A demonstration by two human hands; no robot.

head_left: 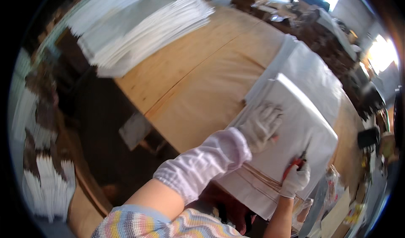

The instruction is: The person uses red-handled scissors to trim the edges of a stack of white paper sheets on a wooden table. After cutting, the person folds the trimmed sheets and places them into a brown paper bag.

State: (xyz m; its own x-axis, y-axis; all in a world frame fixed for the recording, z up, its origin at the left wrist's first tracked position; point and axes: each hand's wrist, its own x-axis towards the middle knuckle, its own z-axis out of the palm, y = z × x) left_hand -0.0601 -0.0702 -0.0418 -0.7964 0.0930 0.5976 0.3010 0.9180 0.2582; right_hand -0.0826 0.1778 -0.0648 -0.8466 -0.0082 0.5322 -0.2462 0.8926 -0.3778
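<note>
My left hand [262, 125], in a white knit glove with a pale sleeve cover, presses flat on a thick stack of white sheets [295, 111] lying on the plywood table [202, 82]. My right hand [296, 180], also gloved, grips red-handled scissors [298, 161] whose blades point up across the stack. Thin brown string [261, 178] runs over the near end of the stack, between the two hands.
A tall pile of white sheets [143, 23] sits at the table's far left corner. More white stacks [46, 179] stand on the floor at left. Clutter and a dark object [368, 137] line the right edge; plastic bags [325, 200] lie near my right wrist.
</note>
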